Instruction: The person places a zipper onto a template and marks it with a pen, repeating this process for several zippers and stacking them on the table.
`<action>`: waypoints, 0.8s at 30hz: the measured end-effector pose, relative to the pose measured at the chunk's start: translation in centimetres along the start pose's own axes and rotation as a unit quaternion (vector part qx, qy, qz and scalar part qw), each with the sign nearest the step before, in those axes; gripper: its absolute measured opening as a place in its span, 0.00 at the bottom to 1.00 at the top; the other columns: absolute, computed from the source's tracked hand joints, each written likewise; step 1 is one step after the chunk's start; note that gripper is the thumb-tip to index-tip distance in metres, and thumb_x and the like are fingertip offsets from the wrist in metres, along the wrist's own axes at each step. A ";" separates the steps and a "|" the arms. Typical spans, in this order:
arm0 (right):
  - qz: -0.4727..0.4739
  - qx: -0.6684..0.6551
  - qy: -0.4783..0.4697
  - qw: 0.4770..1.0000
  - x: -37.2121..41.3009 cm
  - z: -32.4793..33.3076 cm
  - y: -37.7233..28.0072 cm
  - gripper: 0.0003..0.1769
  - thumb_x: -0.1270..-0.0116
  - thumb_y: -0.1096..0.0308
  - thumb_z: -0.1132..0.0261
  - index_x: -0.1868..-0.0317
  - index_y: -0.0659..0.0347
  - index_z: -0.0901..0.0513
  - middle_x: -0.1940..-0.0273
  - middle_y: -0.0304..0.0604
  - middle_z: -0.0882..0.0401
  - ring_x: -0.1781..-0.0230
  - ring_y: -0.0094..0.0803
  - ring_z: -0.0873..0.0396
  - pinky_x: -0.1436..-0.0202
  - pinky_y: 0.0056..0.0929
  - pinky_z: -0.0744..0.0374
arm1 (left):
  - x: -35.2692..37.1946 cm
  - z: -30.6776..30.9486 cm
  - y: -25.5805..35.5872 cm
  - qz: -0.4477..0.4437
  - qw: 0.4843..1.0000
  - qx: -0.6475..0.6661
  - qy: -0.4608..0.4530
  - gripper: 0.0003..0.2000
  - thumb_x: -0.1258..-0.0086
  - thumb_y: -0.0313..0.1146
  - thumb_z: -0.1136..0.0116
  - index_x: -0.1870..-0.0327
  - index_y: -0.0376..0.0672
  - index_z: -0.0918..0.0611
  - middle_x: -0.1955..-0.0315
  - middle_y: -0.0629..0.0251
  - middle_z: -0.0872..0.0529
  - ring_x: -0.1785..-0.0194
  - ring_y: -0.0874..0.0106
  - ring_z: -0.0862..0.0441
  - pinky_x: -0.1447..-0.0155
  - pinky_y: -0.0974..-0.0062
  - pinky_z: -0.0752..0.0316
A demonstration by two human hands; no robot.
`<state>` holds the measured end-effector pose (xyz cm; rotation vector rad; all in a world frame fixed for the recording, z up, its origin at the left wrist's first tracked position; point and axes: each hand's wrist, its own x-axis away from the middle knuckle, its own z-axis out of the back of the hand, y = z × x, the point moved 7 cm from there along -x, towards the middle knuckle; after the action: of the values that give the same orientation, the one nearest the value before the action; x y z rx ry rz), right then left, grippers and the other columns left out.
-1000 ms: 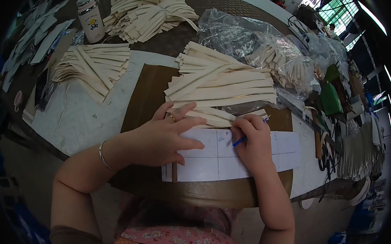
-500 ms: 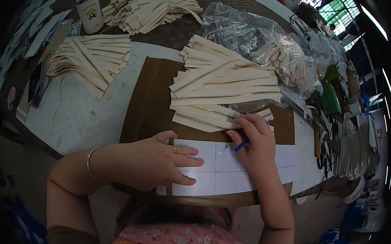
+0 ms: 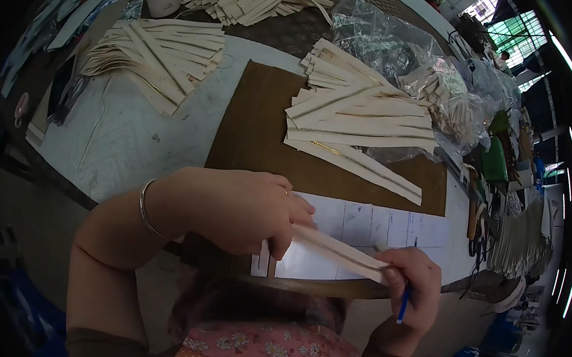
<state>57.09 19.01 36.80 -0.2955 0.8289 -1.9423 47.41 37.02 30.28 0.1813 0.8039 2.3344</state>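
Zip (image 3: 340,250) is spanning btwn L hand (image 3: 251,210) & R hand (image 3: 414,278).
R hand is pinching one end btwn thumb & fingers, w/ blue pen (image 3: 404,305) also in its grip; L hand is curling over the other end, fingers bent, can't tell if gripping or pressing. Zip is running aslant over white sheet (image 3: 362,224), on brown board (image 3: 253,127) atop counter (image 3: 137,150); zip pile (image 3: 361,121) is lying beyond.

The person's bare left arm (image 3: 131,247), bent at the elbow, reaches across the near edge of the pale-topped table (image 3: 164,138), its left hand (image 3: 248,212) back upward, fingers curling down. Farther right at that edge, the bare right hand (image 3: 417,285) pinches thumb against fingers, its forearm (image 3: 390,345) below.
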 end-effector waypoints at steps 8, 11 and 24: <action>-0.038 0.079 -0.057 0.995 0.6 -3.2 2.3 0.08 0.34 0.74 0.33 0.55 0.60 0.15 0.68 0.49 0.19 0.70 0.49 0.19 0.66 0.40 0.21 | 0.4 1.3 -0.5 -0.013 0.998 0.044 0.046 0.05 0.42 0.26 0.38 0.69 0.43 0.11 0.52 0.56 0.13 0.54 0.58 0.15 0.43 0.64 0.23; -0.021 0.069 -0.066 0.995 0.1 -4.6 1.7 0.08 0.34 0.74 0.33 0.54 0.60 0.15 0.68 0.48 0.19 0.70 0.49 0.19 0.66 0.41 0.22 | -0.1 1.9 -1.8 0.041 0.981 0.155 0.109 0.06 0.42 0.24 0.35 0.64 0.41 0.14 0.56 0.57 0.15 0.53 0.58 0.17 0.45 0.63 0.22; -0.013 0.059 -0.045 0.997 -0.5 -5.1 2.2 0.09 0.35 0.74 0.32 0.54 0.61 0.15 0.70 0.48 0.20 0.71 0.49 0.21 0.67 0.41 0.22 | 0.1 1.2 -2.7 0.095 0.990 0.034 0.102 0.18 0.44 0.31 0.25 0.53 0.47 0.18 0.42 0.59 0.24 0.35 0.60 0.26 0.36 0.60 0.32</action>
<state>56.16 20.98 31.67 -0.3212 0.6523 -1.9780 49.19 39.32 29.64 0.0504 1.0059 2.5356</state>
